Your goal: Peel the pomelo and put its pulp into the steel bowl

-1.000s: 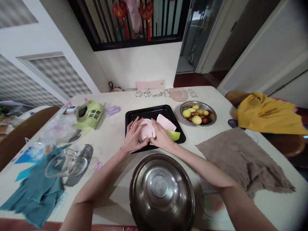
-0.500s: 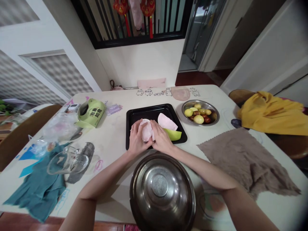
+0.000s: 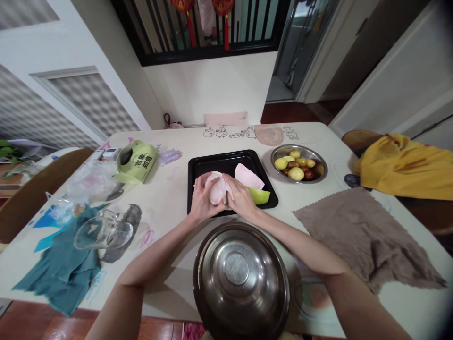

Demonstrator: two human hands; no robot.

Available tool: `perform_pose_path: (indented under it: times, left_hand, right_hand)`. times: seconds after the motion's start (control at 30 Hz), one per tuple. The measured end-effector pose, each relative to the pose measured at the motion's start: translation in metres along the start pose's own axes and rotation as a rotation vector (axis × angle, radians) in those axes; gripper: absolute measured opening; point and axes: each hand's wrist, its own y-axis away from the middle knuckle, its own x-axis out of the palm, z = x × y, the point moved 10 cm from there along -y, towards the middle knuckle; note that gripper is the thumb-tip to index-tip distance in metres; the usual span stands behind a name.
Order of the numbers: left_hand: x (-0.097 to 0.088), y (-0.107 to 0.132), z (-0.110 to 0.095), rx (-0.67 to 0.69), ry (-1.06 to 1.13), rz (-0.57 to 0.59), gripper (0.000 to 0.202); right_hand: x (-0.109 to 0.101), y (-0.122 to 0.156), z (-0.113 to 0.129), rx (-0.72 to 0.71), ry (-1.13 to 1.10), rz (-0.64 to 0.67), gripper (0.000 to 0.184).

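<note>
Both my hands grip one pale pink peeled fruit chunk [image 3: 217, 186] over the black baking tray [image 3: 212, 164]. My left hand [image 3: 202, 198] curls round its left side and my right hand [image 3: 240, 194] presses its right side, fingers closed on it. A second pink piece [image 3: 247, 175] and a green rind slice [image 3: 260, 195] lie in the tray just right of my right hand. A large empty steel bowl [image 3: 240, 279] stands at the table's near edge below my wrists.
A small steel bowl of green and red fruits [image 3: 298, 164] sits right of the tray. A brown cloth [image 3: 364, 233] lies at right, a yellow cloth [image 3: 403, 165] on a chair. At left: a glass jug [image 3: 102, 231], teal cloth [image 3: 60, 269], green tissue box [image 3: 136, 163], plastic bags.
My hands have drawn closer together round the pink chunk and lifted it slightly. The view has tilted a little; everything else stays put.
</note>
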Motion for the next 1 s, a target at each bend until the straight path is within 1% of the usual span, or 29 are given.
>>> perform_pose_path:
  times: [0.13,0.23,0.4,0.5,0.57,0.63,0.67,0.73,0.83,0.87,0.93,1.0]
  left_hand:
    - [0.0,-0.001,0.005,0.041,0.069,0.024,0.069]
    - [0.001,-0.002,0.008,0.066,0.138,0.073,0.066]
    - [0.001,-0.003,0.01,0.104,0.172,0.119,0.064]
    - [0.002,-0.006,0.004,0.198,0.188,0.178,0.064]
    - [0.003,-0.008,-0.003,0.274,0.155,0.229,0.067]
    - [0.004,-0.009,-0.009,0.294,0.098,0.279,0.074]
    - [0.005,-0.009,-0.011,0.274,0.067,0.297,0.078]
    - [0.005,-0.008,-0.011,0.18,0.012,0.298,0.085]
    - [0.009,-0.002,-0.006,-0.002,-0.066,0.294,0.083]
    - [0.01,0.001,-0.006,-0.033,-0.08,0.287,0.082]
    - [0.01,0.003,-0.007,-0.038,-0.088,0.224,0.076]
    - [0.008,0.003,-0.008,0.005,-0.078,0.158,0.072]
  right_hand:
    - [-0.008,-0.001,-0.004,-0.009,0.018,-0.007,0.056]
    - [-0.011,0.0,-0.004,-0.019,0.047,0.006,0.061]
    - [-0.014,0.0,0.006,0.003,0.114,0.043,0.068]
    - [-0.016,-0.002,0.007,0.061,0.108,0.079,0.072]
    - [-0.015,-0.004,0.004,0.106,0.082,0.108,0.076]
    - [-0.013,-0.006,0.0,0.136,0.059,0.134,0.079]
    - [-0.012,-0.006,-0.001,0.145,0.055,0.141,0.079]
    - [-0.011,-0.007,-0.004,0.155,0.062,0.136,0.075]
    - [-0.012,-0.006,-0.004,0.158,0.09,0.115,0.07]
    - [-0.012,-0.006,-0.003,0.155,0.097,0.114,0.07]
    - [-0.012,-0.006,-0.001,0.153,0.111,0.119,0.069]
    - [-0.014,-0.007,0.001,0.171,0.132,0.133,0.065]
